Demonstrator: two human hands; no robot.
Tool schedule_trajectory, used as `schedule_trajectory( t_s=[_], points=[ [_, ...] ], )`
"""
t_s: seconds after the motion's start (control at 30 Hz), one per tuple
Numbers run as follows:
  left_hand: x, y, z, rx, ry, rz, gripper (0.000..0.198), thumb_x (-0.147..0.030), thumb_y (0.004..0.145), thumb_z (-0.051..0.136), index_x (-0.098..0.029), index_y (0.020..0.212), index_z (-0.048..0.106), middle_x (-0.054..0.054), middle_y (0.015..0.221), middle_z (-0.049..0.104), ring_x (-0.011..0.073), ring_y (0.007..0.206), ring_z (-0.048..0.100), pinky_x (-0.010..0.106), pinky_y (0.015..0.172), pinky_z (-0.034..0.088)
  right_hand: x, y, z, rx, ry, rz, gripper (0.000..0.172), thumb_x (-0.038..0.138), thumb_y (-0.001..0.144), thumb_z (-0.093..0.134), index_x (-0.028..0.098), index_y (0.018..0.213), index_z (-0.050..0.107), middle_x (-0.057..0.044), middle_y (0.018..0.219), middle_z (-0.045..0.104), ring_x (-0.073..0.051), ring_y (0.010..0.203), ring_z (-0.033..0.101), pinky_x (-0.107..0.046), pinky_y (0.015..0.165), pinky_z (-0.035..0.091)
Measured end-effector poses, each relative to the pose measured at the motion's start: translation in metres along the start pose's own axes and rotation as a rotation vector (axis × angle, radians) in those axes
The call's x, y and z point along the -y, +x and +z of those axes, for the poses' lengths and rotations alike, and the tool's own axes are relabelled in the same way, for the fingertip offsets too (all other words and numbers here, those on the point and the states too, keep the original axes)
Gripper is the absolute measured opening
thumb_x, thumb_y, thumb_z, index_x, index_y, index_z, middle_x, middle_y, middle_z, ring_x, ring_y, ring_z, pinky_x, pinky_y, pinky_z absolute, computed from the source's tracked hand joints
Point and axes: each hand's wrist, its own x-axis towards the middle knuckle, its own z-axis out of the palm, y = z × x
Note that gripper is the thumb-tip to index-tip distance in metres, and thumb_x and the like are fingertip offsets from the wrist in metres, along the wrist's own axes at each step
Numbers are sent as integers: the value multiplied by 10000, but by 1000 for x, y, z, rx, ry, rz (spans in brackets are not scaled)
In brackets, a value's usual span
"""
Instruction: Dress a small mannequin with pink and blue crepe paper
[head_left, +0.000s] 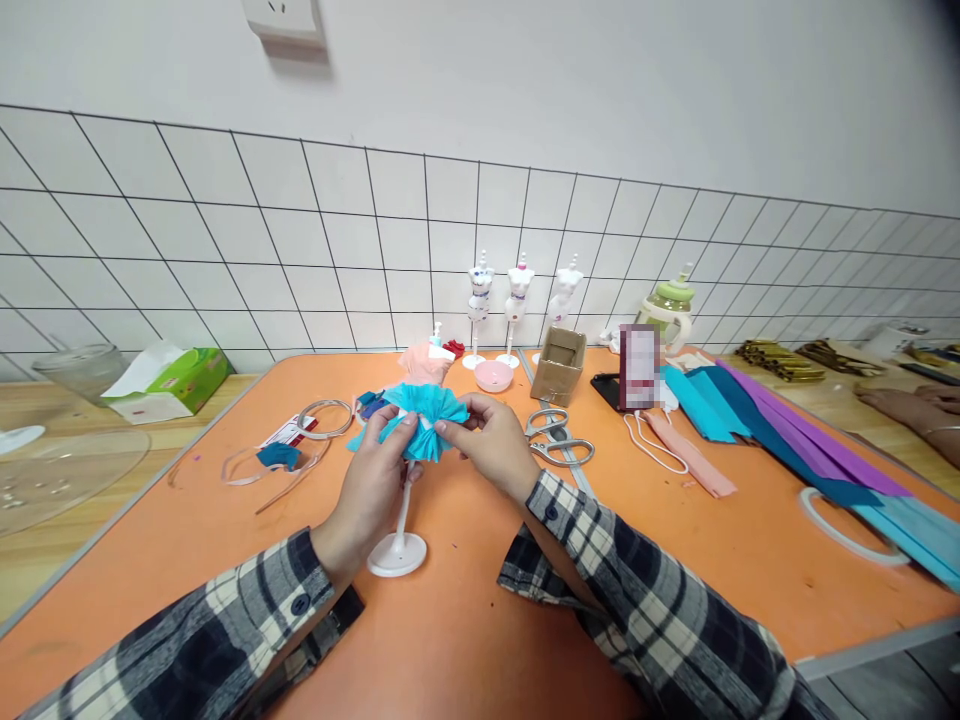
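Both my hands pinch a gathered piece of bright blue crepe paper [431, 402], fanned out in pleats like a small skirt. My left hand [375, 475] is closed on its left side, thumb on top. At the right edge, the thumb and fingers of my right hand [491, 440] are closed on the paper. Below the paper, a small white mannequin stand [397, 553] rests its round base on the table; the paper and my left hand hide its upper part.
Scissors [559, 438] lie right of my hands, near a cardboard box [559, 365] and a pink bowl [493, 376]. Three small mannequins [519, 290] stand by the wall. Crepe paper strips [795, 430] cover the right side. A wire ring [325, 418] lies left. Another person's hand [911, 412] shows far right.
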Motion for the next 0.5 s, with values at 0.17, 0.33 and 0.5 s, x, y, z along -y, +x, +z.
schedule_trajectory(
  t_s=[0.17, 0.33, 0.5],
  points=[
    [-5, 15, -15, 31, -168, 265, 273, -358, 786, 729, -228, 974, 580, 6, 902, 644, 117, 660, 566, 218, 519, 441, -8, -9, -7, 109, 204, 75, 291, 360, 683, 744, 178, 820, 562, 44, 666, 590, -61, 508, 448, -179, 456, 350],
    [3, 43, -22, 82, -106, 413, 248, -377, 768, 728, -210, 926, 635, 77, 1010, 667, 164, 766, 587, 259, 580, 453, -34, -29, -13, 167, 237, 287, 459, 395, 580, 844, 188, 869, 552, 46, 678, 615, -75, 483, 516, -167, 401, 386],
    [21, 76, -21, 208, -22, 329, 535, -439, 749, 737, -260, 1215, 546, 67, 1049, 640, 132, 691, 543, 216, 501, 393, -39, -34, -14, 212, 263, 356, 502, 470, 572, 850, 162, 887, 609, -22, 775, 683, -134, 646, 659, -188, 482, 496]
  ],
)
